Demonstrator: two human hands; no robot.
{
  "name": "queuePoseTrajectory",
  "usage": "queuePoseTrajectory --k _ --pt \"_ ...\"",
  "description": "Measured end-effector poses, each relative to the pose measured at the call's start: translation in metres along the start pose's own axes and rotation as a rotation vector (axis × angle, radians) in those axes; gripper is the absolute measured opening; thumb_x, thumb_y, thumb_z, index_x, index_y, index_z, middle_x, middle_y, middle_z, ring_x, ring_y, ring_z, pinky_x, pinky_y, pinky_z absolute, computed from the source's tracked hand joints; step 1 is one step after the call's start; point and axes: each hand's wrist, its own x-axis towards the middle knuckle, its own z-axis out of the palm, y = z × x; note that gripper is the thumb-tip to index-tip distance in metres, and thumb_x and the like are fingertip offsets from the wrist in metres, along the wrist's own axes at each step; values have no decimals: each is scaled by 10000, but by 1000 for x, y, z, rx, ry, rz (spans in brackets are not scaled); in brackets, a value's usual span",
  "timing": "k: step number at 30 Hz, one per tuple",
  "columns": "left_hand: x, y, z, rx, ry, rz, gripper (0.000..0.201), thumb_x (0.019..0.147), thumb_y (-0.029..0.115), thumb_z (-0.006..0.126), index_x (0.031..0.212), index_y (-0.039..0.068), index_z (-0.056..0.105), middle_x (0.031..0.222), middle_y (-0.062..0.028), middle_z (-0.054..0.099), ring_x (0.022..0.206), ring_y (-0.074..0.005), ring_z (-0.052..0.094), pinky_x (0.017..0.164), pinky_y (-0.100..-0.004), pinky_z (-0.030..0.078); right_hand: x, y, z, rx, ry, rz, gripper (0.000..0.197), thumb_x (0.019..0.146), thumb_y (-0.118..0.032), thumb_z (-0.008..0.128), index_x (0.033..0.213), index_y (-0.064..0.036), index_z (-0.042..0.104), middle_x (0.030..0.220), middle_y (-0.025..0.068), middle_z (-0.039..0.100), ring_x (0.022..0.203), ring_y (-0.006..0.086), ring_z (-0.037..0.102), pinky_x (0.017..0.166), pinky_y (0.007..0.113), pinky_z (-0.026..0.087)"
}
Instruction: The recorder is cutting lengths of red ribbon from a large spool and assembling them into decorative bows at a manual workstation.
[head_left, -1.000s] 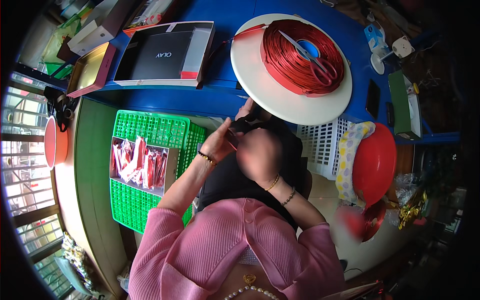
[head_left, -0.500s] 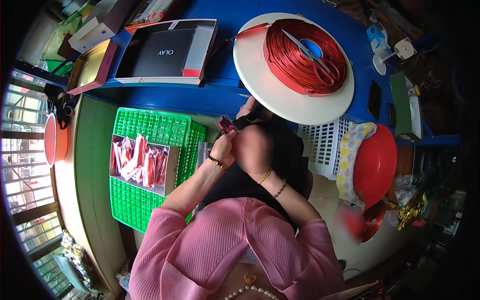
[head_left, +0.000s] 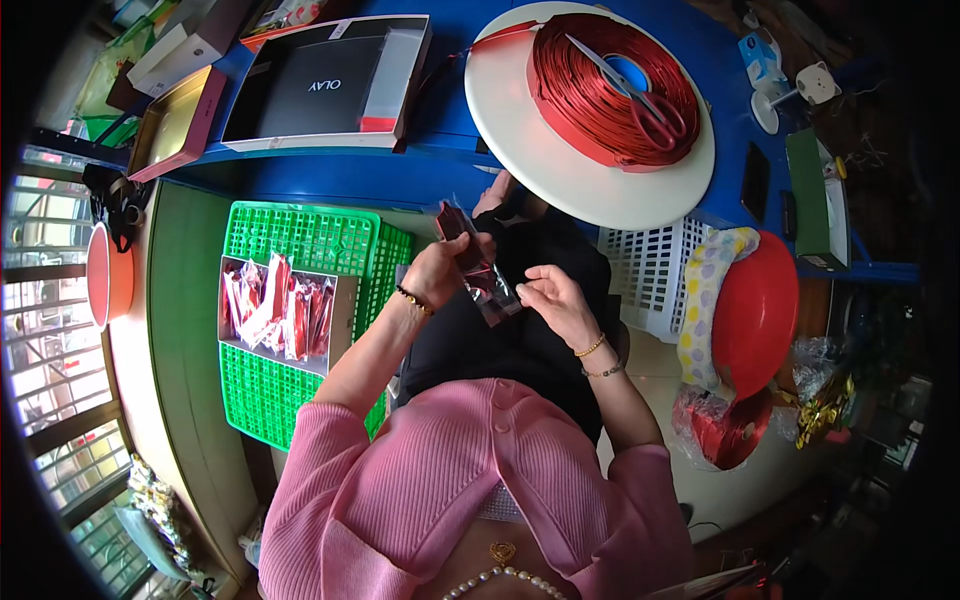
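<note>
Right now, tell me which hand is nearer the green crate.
Left. The left hand holds a clear packet just beside the green crate's right edge; the right hand is farther right, over the lap.

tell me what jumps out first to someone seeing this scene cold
The big coil of red ribbon on a white round disc, scissors lying on it, dominates the blue table at top. Below it, the left hand holds a clear packet with red contents, the right hand beside it. A green crate sits left.
</note>
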Motion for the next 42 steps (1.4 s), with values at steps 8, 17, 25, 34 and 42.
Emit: queuePoseTrajectory --k 8,17,25,34,42 --pt "-7 -10 0 390 9 -80 375 899 403 517 991 45 579 862 -71 631 756 -162 625 676 -289 508 10 27 28 403 -113 159 137 855 -157 617 890 -29 583 777 32 629 625 72 593 588 204 514" --pt "-24 -30 -28 586 143 -110 140 854 189 599 838 50 608 761 -59 657 638 -130 637 584 -241 517 9 35 38 -461 290 -360 335 662 -195 772 873 -83 538 766 30 558 706 163 564 618 321 453" --pt "-20 -31 -30 615 162 -127 119 840 161 580 846 46 606 752 -65 662 638 -124 637 581 -237 513 11 22 35 -835 -120 -746 313 626 -202 763 790 -111 513 772 20 546 770 199 546 707 352 370" --pt "-17 -36 -30 724 165 -80 100 796 130 571 828 40 602 730 -47 648 617 -120 621 568 -236 508 17 24 44 -770 -167 -627 247 634 -163 748 673 -95 514 708 21 571 727 202 578 679 354 379" --pt "-17 -29 -33 736 188 -146 190 818 157 560 898 -15 582 729 -130 662 653 -207 662 583 -280 531 -24 -5 -8 -306 168 -562 172 704 21 691 687 -35 529 711 37 613 676 102 576 646 234 456"
